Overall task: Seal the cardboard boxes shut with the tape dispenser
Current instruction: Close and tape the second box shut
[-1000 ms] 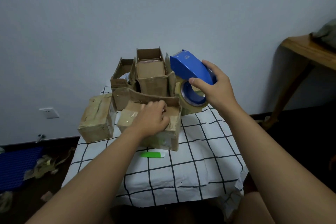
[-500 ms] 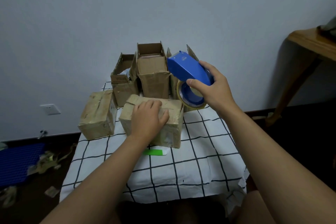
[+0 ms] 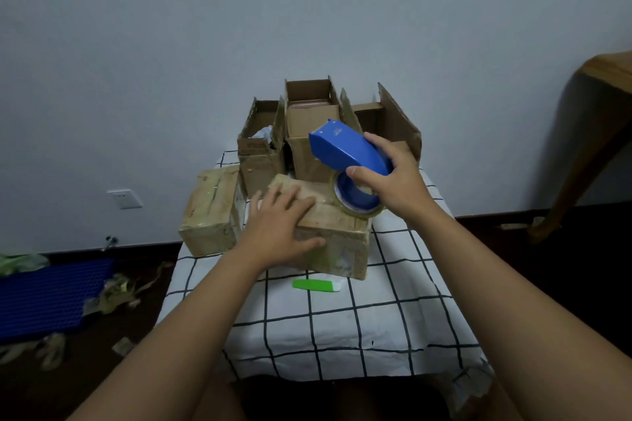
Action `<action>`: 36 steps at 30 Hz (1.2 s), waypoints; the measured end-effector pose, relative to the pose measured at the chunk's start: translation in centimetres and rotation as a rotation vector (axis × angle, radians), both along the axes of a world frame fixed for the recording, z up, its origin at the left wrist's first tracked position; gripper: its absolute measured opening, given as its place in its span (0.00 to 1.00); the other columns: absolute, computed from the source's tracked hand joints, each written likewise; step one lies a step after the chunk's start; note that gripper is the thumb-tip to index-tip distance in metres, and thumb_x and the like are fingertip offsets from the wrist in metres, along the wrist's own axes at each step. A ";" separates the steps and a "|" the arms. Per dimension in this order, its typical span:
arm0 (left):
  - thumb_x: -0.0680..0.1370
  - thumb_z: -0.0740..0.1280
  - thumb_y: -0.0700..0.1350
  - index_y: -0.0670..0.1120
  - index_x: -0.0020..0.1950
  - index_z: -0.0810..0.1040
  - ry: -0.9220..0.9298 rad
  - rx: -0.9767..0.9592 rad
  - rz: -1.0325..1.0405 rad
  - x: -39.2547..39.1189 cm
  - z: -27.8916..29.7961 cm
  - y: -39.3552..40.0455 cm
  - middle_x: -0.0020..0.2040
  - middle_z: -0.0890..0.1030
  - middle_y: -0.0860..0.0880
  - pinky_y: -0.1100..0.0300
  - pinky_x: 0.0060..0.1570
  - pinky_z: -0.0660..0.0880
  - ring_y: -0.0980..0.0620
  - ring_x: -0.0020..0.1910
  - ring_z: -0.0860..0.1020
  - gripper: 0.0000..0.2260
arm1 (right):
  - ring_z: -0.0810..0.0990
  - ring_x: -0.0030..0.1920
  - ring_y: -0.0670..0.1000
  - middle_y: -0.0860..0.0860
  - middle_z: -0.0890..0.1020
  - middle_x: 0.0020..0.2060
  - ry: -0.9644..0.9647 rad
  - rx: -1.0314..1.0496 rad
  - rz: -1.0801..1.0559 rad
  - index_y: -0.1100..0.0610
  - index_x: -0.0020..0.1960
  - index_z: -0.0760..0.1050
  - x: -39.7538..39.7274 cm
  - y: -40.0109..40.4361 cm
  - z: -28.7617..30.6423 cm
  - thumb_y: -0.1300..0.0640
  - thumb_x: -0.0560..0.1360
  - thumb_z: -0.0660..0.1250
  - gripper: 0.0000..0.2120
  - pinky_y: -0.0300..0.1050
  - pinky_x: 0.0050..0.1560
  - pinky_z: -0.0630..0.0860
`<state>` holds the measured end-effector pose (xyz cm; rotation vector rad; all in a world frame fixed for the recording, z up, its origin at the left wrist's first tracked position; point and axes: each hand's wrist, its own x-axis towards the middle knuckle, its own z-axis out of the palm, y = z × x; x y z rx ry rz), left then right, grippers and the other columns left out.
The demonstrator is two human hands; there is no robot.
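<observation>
I have my left hand (image 3: 281, 227) spread flat on top of the box (image 3: 333, 239) in the middle of the frame, fingers straight and pressing its flaps down, thumb draped over the near edge. My right hand (image 3: 393, 178) is wrapped around the blue tape dispenser (image 3: 347, 154), fingers curled over its body and thumb hooked at the roll (image 3: 357, 200), which sits just above the box's far right corner; whether the tape touches the cardboard yet I cannot tell. Behind it, toward the upper middle, three open boxes (image 3: 309, 120) stand with flaps up, unsealed, and a box wrapped in tape (image 3: 210, 212) lies just left of the one I am holding. A green cutter (image 3: 316, 285) rests on the checked cloth (image 3: 342, 328) just in front of the box. The risks I see: if I ease the pressure of my left palm, the flaps could spring up before any tape catches them. If I bring the dispenser down at a skew, the strip may run off the seam or wrinkle. My left fingers lie close to where the tape would travel, so I could stick them down or catch the blade. A hard pull could also drag this light box across the cloth into the open ones behind.
</observation>
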<state>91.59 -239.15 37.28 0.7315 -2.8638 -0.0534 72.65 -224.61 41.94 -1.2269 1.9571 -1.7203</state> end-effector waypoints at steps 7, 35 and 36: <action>0.70 0.68 0.69 0.63 0.76 0.59 -0.014 0.222 0.028 0.2 0.5 -1.5 0.80 0.52 0.54 0.42 0.72 0.59 0.44 0.77 0.51 0.37 | 0.74 0.53 0.29 0.30 0.71 0.54 0.001 0.000 0.008 0.38 0.68 0.69 -0.1 0.2 0.1 0.50 0.73 0.76 0.28 0.32 0.46 0.74; 0.69 0.57 0.76 0.53 0.74 0.62 0.046 0.050 0.151 0.4 -0.6 8.0 0.78 0.59 0.55 0.45 0.62 0.72 0.42 0.78 0.53 0.41 | 0.78 0.56 0.41 0.39 0.74 0.61 -0.008 -0.036 0.130 0.35 0.68 0.71 1.9 4.1 1.5 0.38 0.65 0.74 0.32 0.31 0.46 0.77; 0.69 0.58 0.76 0.53 0.74 0.63 0.053 0.057 0.145 0.4 -0.6 7.7 0.78 0.60 0.54 0.46 0.63 0.71 0.43 0.78 0.53 0.41 | 0.78 0.57 0.42 0.39 0.74 0.61 -0.013 -0.032 0.137 0.35 0.68 0.71 2.0 4.0 1.2 0.38 0.65 0.74 0.32 0.31 0.47 0.77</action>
